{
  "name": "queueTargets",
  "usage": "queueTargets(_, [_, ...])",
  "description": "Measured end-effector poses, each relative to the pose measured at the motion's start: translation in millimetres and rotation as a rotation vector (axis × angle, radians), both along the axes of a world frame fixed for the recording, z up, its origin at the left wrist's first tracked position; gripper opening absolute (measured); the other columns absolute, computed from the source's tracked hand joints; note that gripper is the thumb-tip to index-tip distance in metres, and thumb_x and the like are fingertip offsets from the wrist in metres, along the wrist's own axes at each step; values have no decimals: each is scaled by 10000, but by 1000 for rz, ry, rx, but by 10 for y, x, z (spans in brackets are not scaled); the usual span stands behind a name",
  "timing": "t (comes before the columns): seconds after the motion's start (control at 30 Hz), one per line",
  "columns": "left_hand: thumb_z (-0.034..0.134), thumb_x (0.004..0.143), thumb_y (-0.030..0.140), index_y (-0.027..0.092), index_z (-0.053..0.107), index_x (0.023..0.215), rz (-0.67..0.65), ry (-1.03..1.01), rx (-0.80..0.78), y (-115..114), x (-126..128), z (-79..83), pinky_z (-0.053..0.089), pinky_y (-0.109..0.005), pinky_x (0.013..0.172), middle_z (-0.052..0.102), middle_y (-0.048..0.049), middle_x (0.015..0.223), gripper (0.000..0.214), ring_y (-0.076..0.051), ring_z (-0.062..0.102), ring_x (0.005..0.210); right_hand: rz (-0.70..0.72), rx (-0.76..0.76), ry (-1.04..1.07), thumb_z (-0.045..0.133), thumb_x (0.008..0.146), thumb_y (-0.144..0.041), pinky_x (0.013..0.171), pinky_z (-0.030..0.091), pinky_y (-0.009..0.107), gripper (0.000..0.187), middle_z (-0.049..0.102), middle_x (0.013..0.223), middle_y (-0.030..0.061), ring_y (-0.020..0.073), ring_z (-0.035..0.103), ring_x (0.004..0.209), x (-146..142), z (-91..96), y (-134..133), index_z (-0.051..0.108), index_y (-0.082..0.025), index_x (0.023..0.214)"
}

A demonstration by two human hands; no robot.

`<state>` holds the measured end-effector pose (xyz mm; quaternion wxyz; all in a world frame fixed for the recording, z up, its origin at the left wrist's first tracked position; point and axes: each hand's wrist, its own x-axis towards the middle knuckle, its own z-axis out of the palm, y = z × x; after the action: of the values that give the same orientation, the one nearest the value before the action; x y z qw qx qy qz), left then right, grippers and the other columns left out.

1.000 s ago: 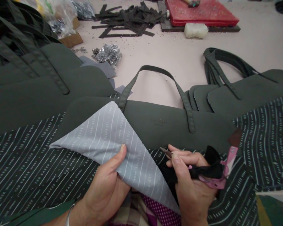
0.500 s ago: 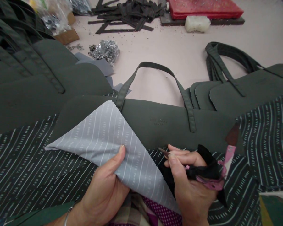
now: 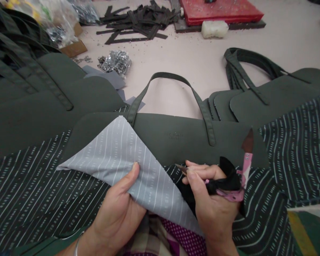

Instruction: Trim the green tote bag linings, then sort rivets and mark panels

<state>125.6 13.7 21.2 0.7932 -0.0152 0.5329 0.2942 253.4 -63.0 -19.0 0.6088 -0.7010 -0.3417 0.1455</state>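
Observation:
A dark green bag panel (image 3: pixel 176 140) with a curved handle (image 3: pixel 170 76) lies across my lap. My left hand (image 3: pixel 120 209) is closed on a folded-back flap of grey striped lining (image 3: pixel 120 154), thumb on top. My right hand (image 3: pixel 210 199) is closed on small thread snips (image 3: pixel 181 169) wrapped in black and pink cloth (image 3: pixel 233 183). The metal tips of the snips point left at the seam where the dark striped lining (image 3: pixel 42 192) meets the green panel.
More green bag panels (image 3: pixel 42 103) with handles are stacked at left and at right (image 3: pixel 277 99). On the pale floor lie a heap of black strips (image 3: pixel 138 19), a pile of metal fittings (image 3: pixel 114 62), a red board (image 3: pixel 218 10) and a cardboard box (image 3: pixel 73 48).
Both hands keep their hold. The view has shifted slightly, and my right hand with the snips has moved a little to the left along the seam.

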Motion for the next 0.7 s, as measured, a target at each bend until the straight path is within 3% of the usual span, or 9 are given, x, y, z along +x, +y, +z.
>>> queueTargets(0.4, [478, 977, 228, 124, 667, 1148, 18, -24, -60, 20, -2, 9, 493, -385, 1030, 749, -81, 1027, 275, -235, 658, 1102, -6, 29, 25, 630, 825, -92, 873, 605, 400, 192, 623, 629, -60, 139, 686, 724, -8, -3, -11, 560, -208, 688])
queueTargets(0.7, [555, 934, 194, 110, 695, 1089, 15, -20, -71, 16, -1, 14, 476, -399, 1051, 752, -104, 1045, 225, -256, 657, 1115, 43, -5, -9, 619, 838, -100, 895, 587, 429, 166, 639, 697, -39, 150, 672, 750, -1, -26, -22, 572, -210, 724])
